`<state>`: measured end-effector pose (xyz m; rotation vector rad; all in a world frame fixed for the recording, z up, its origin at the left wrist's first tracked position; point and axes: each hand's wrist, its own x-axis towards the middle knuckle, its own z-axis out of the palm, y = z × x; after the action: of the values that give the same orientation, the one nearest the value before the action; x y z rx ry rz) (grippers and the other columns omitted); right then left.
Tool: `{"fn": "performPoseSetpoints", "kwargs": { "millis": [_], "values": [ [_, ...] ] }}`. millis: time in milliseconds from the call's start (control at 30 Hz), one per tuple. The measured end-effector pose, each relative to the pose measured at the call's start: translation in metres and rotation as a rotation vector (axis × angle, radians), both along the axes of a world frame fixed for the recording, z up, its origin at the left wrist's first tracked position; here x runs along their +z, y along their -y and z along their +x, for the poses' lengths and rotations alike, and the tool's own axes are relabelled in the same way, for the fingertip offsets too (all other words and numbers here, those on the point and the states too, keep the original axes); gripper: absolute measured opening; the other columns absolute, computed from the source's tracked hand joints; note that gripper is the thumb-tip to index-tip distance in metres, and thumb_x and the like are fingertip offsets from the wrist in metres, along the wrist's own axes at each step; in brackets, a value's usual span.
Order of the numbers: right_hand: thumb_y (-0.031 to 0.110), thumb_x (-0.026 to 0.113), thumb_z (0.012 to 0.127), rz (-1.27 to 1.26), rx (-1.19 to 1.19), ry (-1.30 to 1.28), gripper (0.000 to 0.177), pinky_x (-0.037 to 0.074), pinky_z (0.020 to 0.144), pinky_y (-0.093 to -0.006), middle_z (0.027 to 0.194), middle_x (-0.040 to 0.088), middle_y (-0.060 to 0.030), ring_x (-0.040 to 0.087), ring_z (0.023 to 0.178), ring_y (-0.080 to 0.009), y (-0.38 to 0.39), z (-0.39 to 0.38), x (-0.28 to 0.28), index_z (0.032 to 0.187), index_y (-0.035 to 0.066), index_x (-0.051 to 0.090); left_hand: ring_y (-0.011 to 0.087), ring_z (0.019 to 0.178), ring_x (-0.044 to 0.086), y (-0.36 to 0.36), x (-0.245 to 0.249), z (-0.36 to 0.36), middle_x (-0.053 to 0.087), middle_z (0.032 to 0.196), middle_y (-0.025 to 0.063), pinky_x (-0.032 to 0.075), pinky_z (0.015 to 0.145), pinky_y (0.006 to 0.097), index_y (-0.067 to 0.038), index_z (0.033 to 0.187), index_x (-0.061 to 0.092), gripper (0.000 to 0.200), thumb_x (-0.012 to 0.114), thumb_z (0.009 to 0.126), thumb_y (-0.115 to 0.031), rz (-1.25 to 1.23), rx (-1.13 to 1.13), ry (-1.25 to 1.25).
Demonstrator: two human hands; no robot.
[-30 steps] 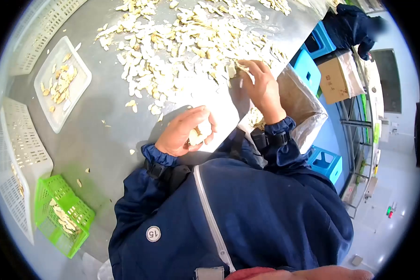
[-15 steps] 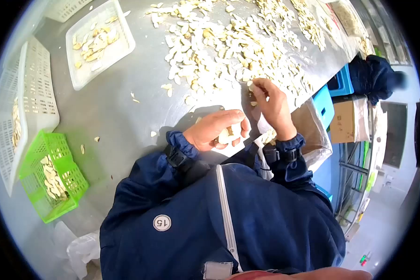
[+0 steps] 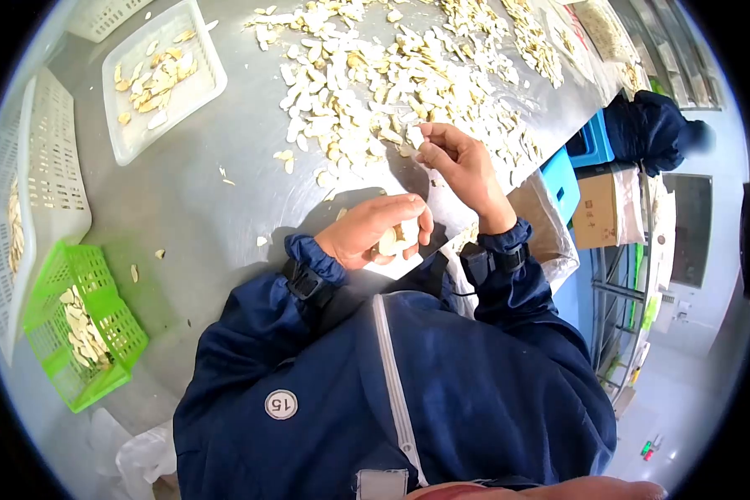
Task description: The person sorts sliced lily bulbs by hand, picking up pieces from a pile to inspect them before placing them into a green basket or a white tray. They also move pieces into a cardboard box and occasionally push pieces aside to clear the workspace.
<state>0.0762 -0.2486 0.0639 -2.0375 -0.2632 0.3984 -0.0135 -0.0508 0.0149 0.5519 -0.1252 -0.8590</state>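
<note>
Pale, thin slices [image 3: 400, 75] lie spread in a large pile over the metal table. My left hand [image 3: 377, 229], at the table's near edge, is curled around several slices, which show between its thumb and fingers. To its upper right, my right hand [image 3: 462, 167] pinches a pale slice [image 3: 414, 137] between thumb and fingertips at the lower edge of the pile.
A white tray [image 3: 123, 125] with slices stands at the upper left. Below are a white perforated basket [image 3: 54, 158] and a green basket [image 3: 125, 321], both holding slices. On the right are a lined bin [image 3: 542, 221], a cardboard box [image 3: 596, 208] and a person in dark clothes [image 3: 646, 129].
My right hand has moved left along the pile's edge and now has a slice at its fingertips. My left hand still holds its slices. The whole view has shifted slightly.
</note>
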Motion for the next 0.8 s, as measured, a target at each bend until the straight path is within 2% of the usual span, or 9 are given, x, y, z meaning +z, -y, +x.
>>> {"fn": "performPoseSetpoints", "kwargs": {
  "millis": [133, 233, 433, 633, 800],
  "values": [
    [0.016, 0.064, 0.104, -0.046, 0.027, 0.066, 0.035, 0.054, 0.073, -0.0245, 0.096, 0.073, -0.0033, 0.069, 0.086, -0.0075, -0.002, 0.001, 0.007, 0.137, 0.004, 0.065, 0.0109, 0.067, 0.061, 0.000, 0.000, 0.001, 0.066, 0.090, 0.0075, 0.035, 0.040, 0.0207, -0.004, 0.104, 0.064, 0.040, 0.049, 0.112, -0.040, 0.012, 0.010, 0.003],
    [0.013, 0.060, 0.104, 0.028, -0.019, 0.064, 0.033, 0.057, 0.077, -0.0256, 0.098, 0.071, -0.0035, 0.071, 0.087, -0.0103, -0.008, -0.003, 0.014, 0.136, 0.006, 0.065, 0.0108, 0.068, 0.061, 0.001, 0.000, 0.001, 0.066, 0.090, 0.0076, 0.035, 0.040, 0.0207, -0.004, 0.104, 0.064, 0.040, 0.049, 0.112, -0.041, 0.014, 0.014, -0.010],
    [0.010, 0.057, 0.104, 0.094, -0.047, -0.050, 0.022, 0.061, 0.079, -0.0274, 0.105, 0.067, -0.0055, 0.075, 0.091, -0.0147, -0.005, -0.003, 0.008, 0.124, 0.002, 0.060, 0.0108, 0.066, 0.061, 0.002, 0.002, 0.000, 0.067, 0.089, 0.0083, 0.034, 0.039, 0.0206, -0.004, 0.102, 0.064, 0.040, 0.051, 0.111, -0.041, 0.021, 0.027, -0.023],
    [0.015, 0.058, 0.106, 0.135, -0.028, -0.082, 0.015, 0.060, 0.078, -0.0272, 0.105, 0.069, -0.0071, 0.075, 0.092, -0.0152, -0.004, -0.003, 0.011, 0.114, 0.002, 0.058, 0.0106, 0.065, 0.061, 0.002, 0.003, 0.000, 0.067, 0.089, 0.0082, 0.033, 0.039, 0.0204, -0.004, 0.102, 0.064, 0.039, 0.052, 0.110, -0.040, 0.027, 0.026, -0.032],
    [0.019, 0.059, 0.109, 0.158, -0.069, -0.090, 0.021, 0.060, 0.081, -0.0268, 0.105, 0.070, -0.0065, 0.074, 0.094, -0.0146, -0.002, -0.003, 0.008, 0.120, 0.001, 0.060, 0.0110, 0.068, 0.061, 0.001, 0.003, 0.000, 0.067, 0.089, 0.0075, 0.033, 0.039, 0.0201, -0.005, 0.103, 0.064, 0.040, 0.049, 0.111, -0.041, 0.035, 0.033, -0.028]
  ]
}}
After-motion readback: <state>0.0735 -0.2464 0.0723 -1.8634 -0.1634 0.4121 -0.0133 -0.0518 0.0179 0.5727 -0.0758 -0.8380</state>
